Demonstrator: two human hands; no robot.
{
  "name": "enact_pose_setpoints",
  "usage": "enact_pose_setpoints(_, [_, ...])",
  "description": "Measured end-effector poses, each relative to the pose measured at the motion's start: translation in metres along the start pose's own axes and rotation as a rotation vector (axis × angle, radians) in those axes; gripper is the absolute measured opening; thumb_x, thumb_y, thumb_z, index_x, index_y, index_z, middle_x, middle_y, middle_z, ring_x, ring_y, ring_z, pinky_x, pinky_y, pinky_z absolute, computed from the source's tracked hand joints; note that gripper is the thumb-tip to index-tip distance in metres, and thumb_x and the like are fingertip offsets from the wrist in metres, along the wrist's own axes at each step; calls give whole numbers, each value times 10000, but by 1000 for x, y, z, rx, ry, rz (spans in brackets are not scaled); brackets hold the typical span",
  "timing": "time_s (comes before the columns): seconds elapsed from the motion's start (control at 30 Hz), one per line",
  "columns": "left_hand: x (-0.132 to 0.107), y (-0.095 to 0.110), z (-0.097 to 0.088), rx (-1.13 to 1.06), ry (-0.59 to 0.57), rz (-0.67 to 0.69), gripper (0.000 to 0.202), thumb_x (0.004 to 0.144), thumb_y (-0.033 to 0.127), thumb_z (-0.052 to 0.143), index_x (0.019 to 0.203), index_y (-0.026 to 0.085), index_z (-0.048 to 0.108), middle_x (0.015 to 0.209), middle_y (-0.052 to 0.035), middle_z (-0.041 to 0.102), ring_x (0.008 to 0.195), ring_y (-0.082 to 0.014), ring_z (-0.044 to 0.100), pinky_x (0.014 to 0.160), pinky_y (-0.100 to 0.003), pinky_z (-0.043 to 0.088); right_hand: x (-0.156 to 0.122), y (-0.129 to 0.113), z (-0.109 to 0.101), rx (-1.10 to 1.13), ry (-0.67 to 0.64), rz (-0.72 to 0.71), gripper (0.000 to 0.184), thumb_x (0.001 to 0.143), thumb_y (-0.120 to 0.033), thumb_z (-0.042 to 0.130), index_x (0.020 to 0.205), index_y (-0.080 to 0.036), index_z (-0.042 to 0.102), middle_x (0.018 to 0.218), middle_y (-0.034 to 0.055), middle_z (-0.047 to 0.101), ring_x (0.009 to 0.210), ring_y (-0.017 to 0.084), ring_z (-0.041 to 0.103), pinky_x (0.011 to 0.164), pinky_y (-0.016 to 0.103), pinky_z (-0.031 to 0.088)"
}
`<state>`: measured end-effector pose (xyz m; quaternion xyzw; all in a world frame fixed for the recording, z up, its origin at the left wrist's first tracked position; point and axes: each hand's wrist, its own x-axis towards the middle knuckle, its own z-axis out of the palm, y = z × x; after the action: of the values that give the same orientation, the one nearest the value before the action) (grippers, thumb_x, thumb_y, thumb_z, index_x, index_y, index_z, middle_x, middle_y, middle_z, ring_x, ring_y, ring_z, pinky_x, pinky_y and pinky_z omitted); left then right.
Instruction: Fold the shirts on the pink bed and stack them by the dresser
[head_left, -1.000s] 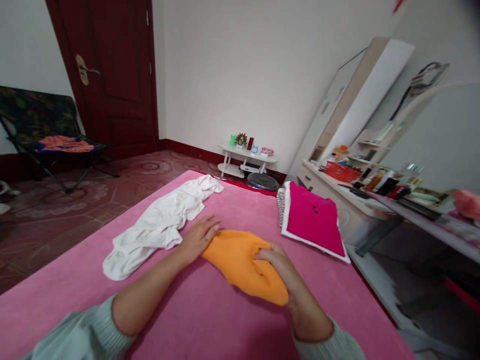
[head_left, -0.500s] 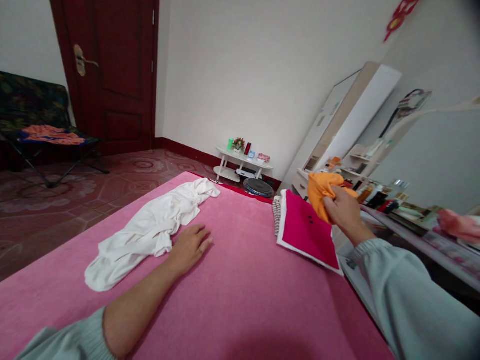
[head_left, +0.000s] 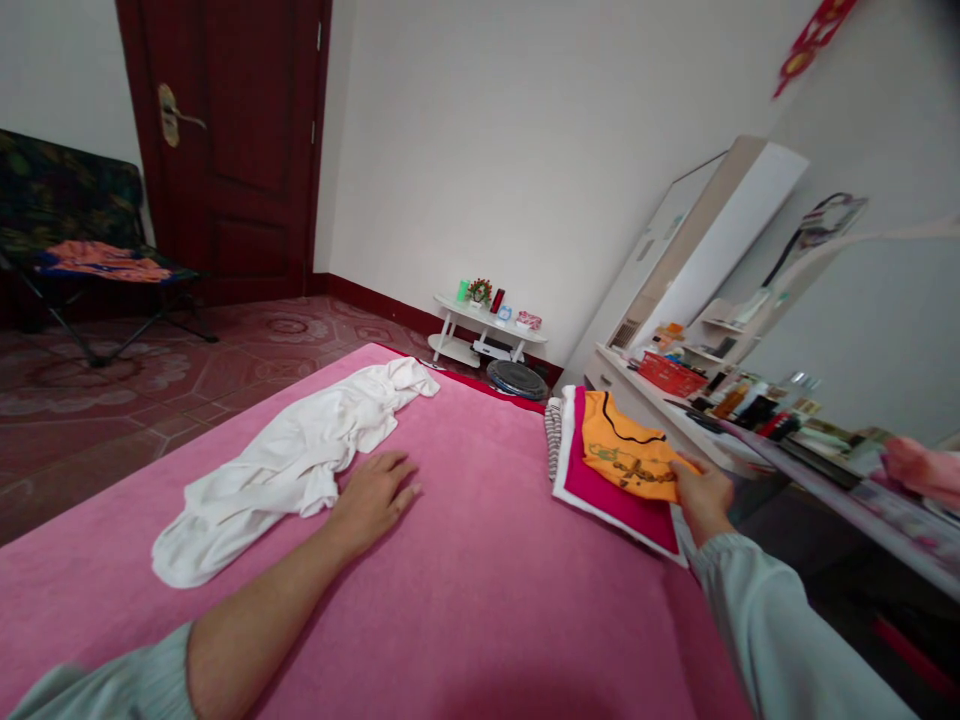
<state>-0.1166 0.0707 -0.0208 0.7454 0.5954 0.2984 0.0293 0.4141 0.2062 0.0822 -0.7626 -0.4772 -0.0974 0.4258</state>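
My right hand (head_left: 703, 492) grips the edge of a folded orange shirt (head_left: 630, 455) with a dark neckline and a printed design. The shirt lies on top of a folded magenta garment (head_left: 592, 497). Beneath that are a white folded piece (head_left: 564, 470) and a striped one (head_left: 553, 432), stacked at the right edge of the pink bed (head_left: 480, 560). Flat on the bed rests my left hand (head_left: 375, 500), fingers spread and holding nothing. Just beyond it, a crumpled white garment (head_left: 292, 450) stretches across the bed's left part.
Along the right stands a dressing table with a red basket (head_left: 670, 375), bottles and a mirror (head_left: 892, 320). A low white stand (head_left: 487, 318) is by the far wall, near a round dark object (head_left: 517, 378). A folding chair (head_left: 90, 240) holds clothing at left.
My right hand has come down, bringing the bunched orange shirt onto the magenta garment, where it now lies spread flatter. My left hand has stayed in about the same place.
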Motion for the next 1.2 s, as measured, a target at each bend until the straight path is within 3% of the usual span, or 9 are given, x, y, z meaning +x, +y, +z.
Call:
enact_pose_setpoints(0.1, [0, -1, 1, 10, 6, 17, 427, 929, 438, 457, 1221, 175, 624, 1291, -123, 574, 1183, -278, 522, 1038, -443, 391, -17, -20, -9, -282, -25, -72, 423, 787, -367, 551, 1098, -113, 681, 1041, 189, 638, 983, 333, 575, 787, 411, 443])
enact_pose_setpoints(0.2, [-1, -1, 1, 12, 19, 24, 411, 921, 423, 475, 1217, 181, 624, 1285, -120, 576, 1182, -276, 525, 1037, -439, 394, -50, -51, -15, -350, -22, -494, 378, 849, -446, 500, 1040, -164, 662, 1079, 143, 610, 1030, 304, 540, 829, 395, 414])
enact_pose_setpoints(0.33, [-1, -3, 2, 14, 27, 27, 399, 915, 419, 484, 1213, 194, 626, 1287, -115, 575, 1182, -270, 526, 1035, -435, 396, -90, -83, -11, -450, -237, -879, 272, 858, -363, 516, 993, -152, 624, 996, 120, 625, 940, 258, 562, 792, 343, 397])
enact_pose_setpoints(0.47, [-2, -3, 2, 4, 28, 28, 391, 915, 418, 484, 1203, 199, 632, 1282, -114, 577, 1175, -267, 531, 1030, -434, 399, -92, -91, -6, -542, -291, -792, 268, 846, -148, 435, 1031, -115, 627, 975, 147, 643, 911, 250, 589, 745, 317, 392])
enact_pose_setpoints(0.6, [0, -5, 2, -4, 25, 27, 397, 909, 412, 491, 1210, 194, 631, 1281, -121, 570, 1179, -271, 522, 1033, -430, 391, -75, -88, -11, -324, -265, -532, 362, 929, -254, 327, 1100, -137, 624, 1026, 132, 668, 908, 236, 611, 717, 302, 405])
enact_pose_setpoints(0.77, [2, -9, 6, -13, 24, 29, 383, 906, 410, 492, 1199, 209, 634, 1278, -108, 570, 1169, -265, 520, 1032, -425, 387, -93, -89, -20, -228, -452, -708, 396, 925, -396, 389, 826, -170, 699, 941, 100, 683, 915, 227, 602, 813, 313, 420])
enact_pose_setpoints(0.9, [2, -9, 8, 16, 19, 44, 388, 917, 409, 466, 1207, 206, 624, 1278, -105, 568, 1174, -259, 514, 1035, -419, 383, -154, -109, -24, -50, -418, -750, 387, 948, -321, 347, 899, -158, 694, 982, 106, 669, 958, 219, 582, 887, 327, 407])
enact_pose_setpoints(1.1, [-4, 7, 0, 123, -23, 4, 414, 947, 399, 397, 1268, 207, 575, 1339, -109, 534, 1242, -257, 470, 1067, -430, 341, -282, -161, -22, 63, -694, -783, 223, 888, -304, 514, 981, -182, 676, 1021, 82, 649, 978, 202, 570, 885, 296, 418])
enact_pose_setpoints(1.2, [-11, 20, -6, 184, -93, -59, 456, 958, 403, 358, 1345, 216, 508, 1434, -105, 458, 1330, -274, 386, 1112, -473, 260, -321, -179, -22, 24, -724, -768, 306, 847, -305, 572, 1104, -153, 642, 1136, 123, 618, 1088, 243, 534, 943, 327, 404])
